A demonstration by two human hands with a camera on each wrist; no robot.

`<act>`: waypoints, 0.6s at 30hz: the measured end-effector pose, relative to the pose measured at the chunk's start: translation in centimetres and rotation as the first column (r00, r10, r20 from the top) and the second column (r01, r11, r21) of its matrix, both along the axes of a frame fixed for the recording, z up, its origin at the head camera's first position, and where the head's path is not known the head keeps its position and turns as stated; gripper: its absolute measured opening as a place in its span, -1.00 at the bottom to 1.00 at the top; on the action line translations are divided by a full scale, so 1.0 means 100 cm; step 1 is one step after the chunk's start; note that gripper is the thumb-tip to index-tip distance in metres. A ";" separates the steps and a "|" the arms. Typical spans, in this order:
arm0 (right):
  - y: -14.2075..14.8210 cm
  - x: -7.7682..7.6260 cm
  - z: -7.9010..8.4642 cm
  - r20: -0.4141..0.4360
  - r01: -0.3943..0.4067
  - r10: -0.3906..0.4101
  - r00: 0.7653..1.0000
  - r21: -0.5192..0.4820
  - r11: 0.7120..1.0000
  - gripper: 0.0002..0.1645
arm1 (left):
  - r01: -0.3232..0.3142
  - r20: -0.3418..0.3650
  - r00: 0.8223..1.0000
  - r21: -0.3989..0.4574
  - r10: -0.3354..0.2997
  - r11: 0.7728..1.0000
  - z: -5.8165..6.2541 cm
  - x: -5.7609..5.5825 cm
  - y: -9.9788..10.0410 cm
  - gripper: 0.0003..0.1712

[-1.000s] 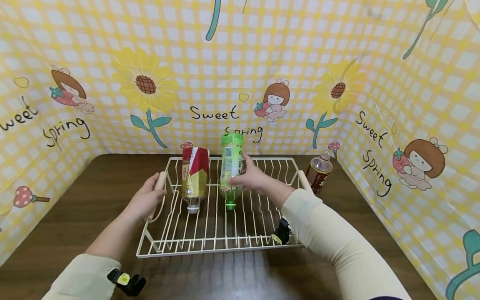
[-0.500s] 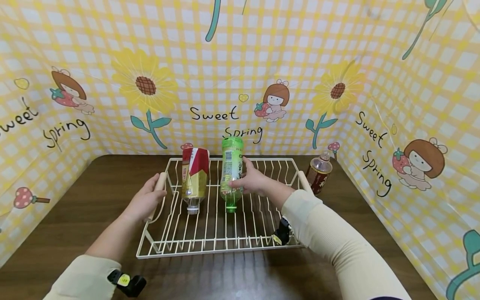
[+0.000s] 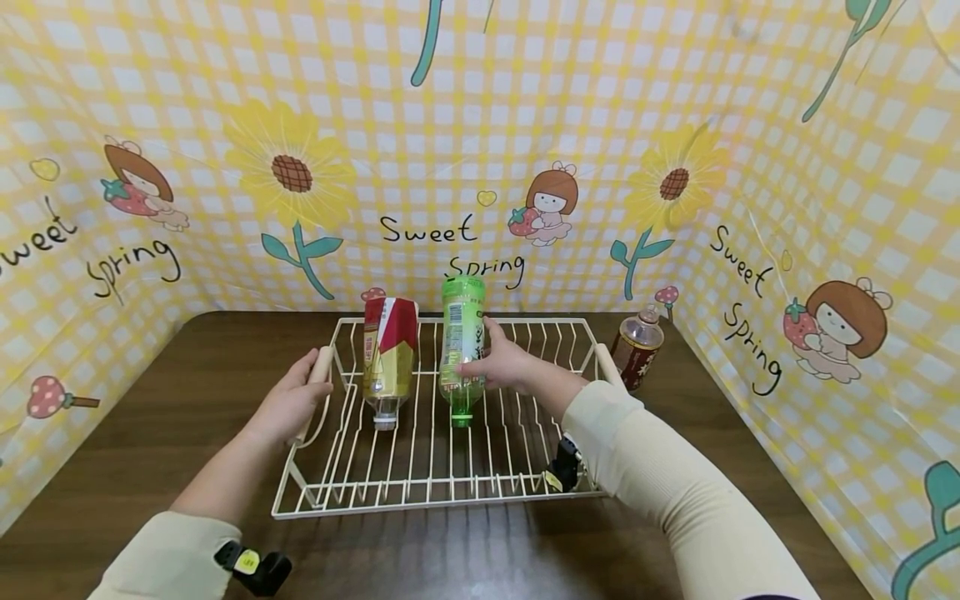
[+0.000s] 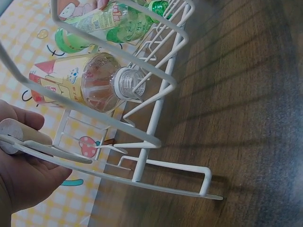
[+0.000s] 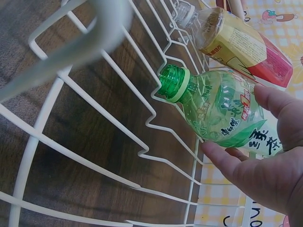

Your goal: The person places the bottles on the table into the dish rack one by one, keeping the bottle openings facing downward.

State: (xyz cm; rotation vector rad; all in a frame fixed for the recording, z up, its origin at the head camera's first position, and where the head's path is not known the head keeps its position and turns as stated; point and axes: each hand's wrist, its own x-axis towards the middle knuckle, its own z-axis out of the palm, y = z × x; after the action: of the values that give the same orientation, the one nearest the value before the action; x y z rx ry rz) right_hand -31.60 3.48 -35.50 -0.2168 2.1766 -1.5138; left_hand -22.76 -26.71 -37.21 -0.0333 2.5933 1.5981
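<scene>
A white wire rack (image 3: 420, 493) sits on a brown table. My left hand (image 3: 288, 402) grips the rack's wooden left handle (image 3: 321, 364), which also shows in the left wrist view with the left hand (image 4: 23, 177) round the handle (image 4: 23, 135). My right hand (image 3: 506, 364) holds a green bottle (image 3: 460, 325) between thumb and fingers. The bottle stands neck down in the rack wires (image 5: 142, 118). Close up, the right hand (image 5: 270, 172) lies round the green bottle (image 5: 218, 109). A red and yellow bottle (image 3: 390, 342) leans neck down just left of it.
A brown bottle (image 3: 637, 346) stands on the table outside the rack's right end. Yellow checked backdrop walls (image 3: 480, 125) close in the table at the back and both sides. Bare table (image 3: 150, 400) lies left of the rack and in front of it.
My right hand has lowered the green bottle slightly, its neck now down between the rack wires. The left hand has stayed on the handle.
</scene>
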 end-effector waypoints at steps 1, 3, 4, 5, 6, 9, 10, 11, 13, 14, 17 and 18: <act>0.000 0.000 0.000 0.001 0.002 -0.002 1.000 0.000 1.000 0.32 | 0.001 0.000 1.000 0.001 -0.001 1.000 0.000 0.000 0.000 -0.12; 0.000 0.000 0.000 0.003 0.007 -0.006 1.000 -0.006 1.000 0.32 | 0.003 0.003 1.000 0.004 -0.003 1.000 0.000 0.000 0.000 -0.12; 0.000 0.000 0.000 0.005 0.010 -0.010 1.000 -0.007 1.000 0.32 | 0.004 0.004 1.000 0.006 -0.004 1.000 0.000 0.000 0.000 -0.12; 0.000 0.000 0.000 0.008 0.013 -0.013 1.000 -0.012 1.000 0.32 | 0.004 0.005 1.000 0.005 -0.004 1.000 0.000 0.000 0.000 -0.12; 0.000 -0.001 0.000 0.009 0.016 -0.016 1.000 -0.012 1.000 0.31 | 0.005 0.005 1.000 0.005 -0.005 1.000 0.000 0.000 0.000 -0.12; 0.001 0.000 0.000 -0.018 0.029 -0.029 0.999 0.013 0.999 0.30 | 0.006 0.004 1.000 0.007 -0.006 1.000 -0.001 0.000 0.000 -0.11; 0.001 0.000 0.001 -0.034 0.032 -0.031 0.999 0.027 0.999 0.29 | 0.006 0.004 1.000 0.010 -0.006 1.000 -0.001 0.000 0.001 -0.11; 0.001 0.000 0.001 -0.048 0.035 -0.034 0.998 0.035 0.999 0.28 | 0.007 0.004 1.000 0.012 -0.007 1.000 -0.001 0.000 0.000 -0.11; 0.002 0.002 0.003 -0.075 0.041 -0.036 0.997 0.058 0.997 0.28 | 0.007 0.002 1.000 0.020 -0.008 1.000 -0.001 0.000 0.000 -0.11; 0.002 0.002 0.004 -0.081 0.041 -0.036 0.996 0.062 0.997 0.27 | 0.008 0.002 1.000 0.024 -0.008 1.000 -0.001 0.000 0.000 -0.11; 0.002 0.004 0.009 -0.090 0.047 -0.042 0.995 0.056 0.997 0.26 | 0.009 0.001 1.000 0.030 -0.009 1.000 -0.001 0.000 0.000 -0.11; 0.003 0.005 0.011 -0.100 0.048 -0.042 0.994 0.059 0.997 0.25 | 0.008 0.001 1.000 0.028 -0.008 1.000 -0.001 0.000 0.000 -0.11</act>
State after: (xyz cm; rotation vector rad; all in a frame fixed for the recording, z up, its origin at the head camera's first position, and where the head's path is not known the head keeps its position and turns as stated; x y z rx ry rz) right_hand -31.14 3.74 -34.44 -0.2281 2.3159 -1.4872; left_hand -22.71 -26.68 -37.28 -0.0217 2.5661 1.6304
